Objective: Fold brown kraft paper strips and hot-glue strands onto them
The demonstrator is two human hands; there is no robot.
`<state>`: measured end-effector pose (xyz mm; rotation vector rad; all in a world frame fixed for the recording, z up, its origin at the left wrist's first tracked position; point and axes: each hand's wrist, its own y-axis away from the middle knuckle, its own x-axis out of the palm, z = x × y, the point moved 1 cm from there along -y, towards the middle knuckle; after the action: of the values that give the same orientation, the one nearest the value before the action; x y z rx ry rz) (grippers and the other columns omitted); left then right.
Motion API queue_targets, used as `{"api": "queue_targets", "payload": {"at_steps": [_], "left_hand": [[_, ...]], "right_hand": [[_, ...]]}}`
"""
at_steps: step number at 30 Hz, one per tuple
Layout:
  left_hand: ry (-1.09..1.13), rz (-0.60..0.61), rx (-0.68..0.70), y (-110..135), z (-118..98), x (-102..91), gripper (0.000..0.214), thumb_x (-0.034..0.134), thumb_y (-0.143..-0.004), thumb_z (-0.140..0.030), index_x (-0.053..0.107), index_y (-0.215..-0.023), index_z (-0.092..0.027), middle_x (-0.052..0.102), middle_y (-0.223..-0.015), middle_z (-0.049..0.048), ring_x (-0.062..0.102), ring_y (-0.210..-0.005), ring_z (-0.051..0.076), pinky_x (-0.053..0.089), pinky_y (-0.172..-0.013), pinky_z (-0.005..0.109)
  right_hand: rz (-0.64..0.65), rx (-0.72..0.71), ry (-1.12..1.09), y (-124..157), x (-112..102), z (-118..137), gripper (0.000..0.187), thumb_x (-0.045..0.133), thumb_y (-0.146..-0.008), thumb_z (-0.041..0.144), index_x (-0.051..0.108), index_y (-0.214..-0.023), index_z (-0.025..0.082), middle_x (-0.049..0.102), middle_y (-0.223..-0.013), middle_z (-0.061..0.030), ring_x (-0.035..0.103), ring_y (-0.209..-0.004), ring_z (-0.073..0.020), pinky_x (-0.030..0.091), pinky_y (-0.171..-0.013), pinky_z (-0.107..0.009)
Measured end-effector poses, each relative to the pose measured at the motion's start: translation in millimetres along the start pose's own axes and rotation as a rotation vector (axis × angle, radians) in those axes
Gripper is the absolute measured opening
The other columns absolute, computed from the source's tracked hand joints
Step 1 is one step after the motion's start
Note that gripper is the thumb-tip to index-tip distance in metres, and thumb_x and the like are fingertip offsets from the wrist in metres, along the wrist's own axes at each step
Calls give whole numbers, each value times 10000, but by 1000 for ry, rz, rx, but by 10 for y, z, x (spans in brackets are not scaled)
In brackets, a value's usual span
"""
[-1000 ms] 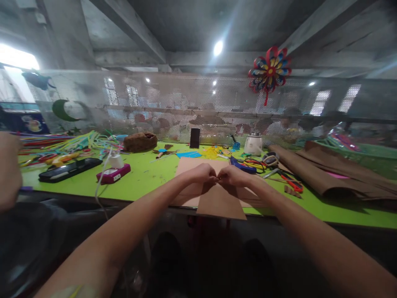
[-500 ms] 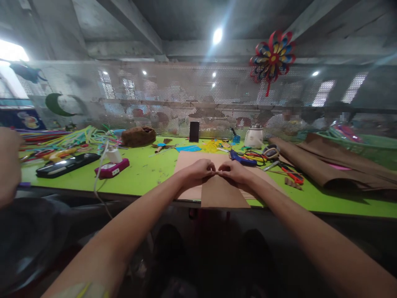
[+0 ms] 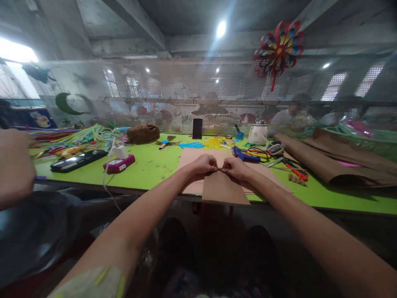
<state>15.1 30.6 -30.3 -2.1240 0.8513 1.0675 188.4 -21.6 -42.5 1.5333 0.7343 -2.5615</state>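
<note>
A strip of brown paper (image 3: 225, 191) lies before me, its near end reaching over the table's front edge. My left hand (image 3: 206, 164) pinches the far end of this paper from the left. From the right, my right hand (image 3: 235, 167) pinches the same end, fingertips close to the left ones. Between them that edge looks rolled or folded into a narrow band. Beneath lie paler, pinkish-tan sheets (image 3: 190, 155). A blue glue gun (image 3: 246, 155) rests just beyond my right hand.
Orange-handled scissors (image 3: 297, 171), a tape roll (image 3: 275, 147) and small brown rolls (image 3: 297, 179) lie rightward, before large brown paper sheets (image 3: 313, 163). Leftward are a magenta power socket (image 3: 119, 164), its cable and a black case (image 3: 79, 160). Another person's arm (image 3: 15, 167) is at far left.
The view has shifted slightly, so the scene sits a little further right. Both hands keep pinching the paper's far end, with the fingers slightly repositioned.
</note>
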Motion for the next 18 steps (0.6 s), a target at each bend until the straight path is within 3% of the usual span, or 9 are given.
{"api": "queue_targets", "payload": {"at_steps": [5, 18], "left_hand": [[-2, 18, 8, -9, 17, 0, 145, 606, -671, -208, 659, -753, -102, 584, -619, 14, 491, -559, 109, 360, -532, 227], [-138, 201, 21, -21, -11, -154, 320, 503, -608, -27, 673, -863, -120, 606, -686, 4, 491, -595, 89, 361, -548, 184]], "right_hand": [[30, 6, 11, 39, -26, -37, 54, 568, -687, 119, 600, -677, 161, 603, -653, -24, 488, -599, -136, 318, -528, -230], [157, 3, 13, 59, -139, -209, 66, 557, -684, 123, 614, -708, 147, 619, -667, -14, 497, -593, -117, 358, -533, -204]]}}
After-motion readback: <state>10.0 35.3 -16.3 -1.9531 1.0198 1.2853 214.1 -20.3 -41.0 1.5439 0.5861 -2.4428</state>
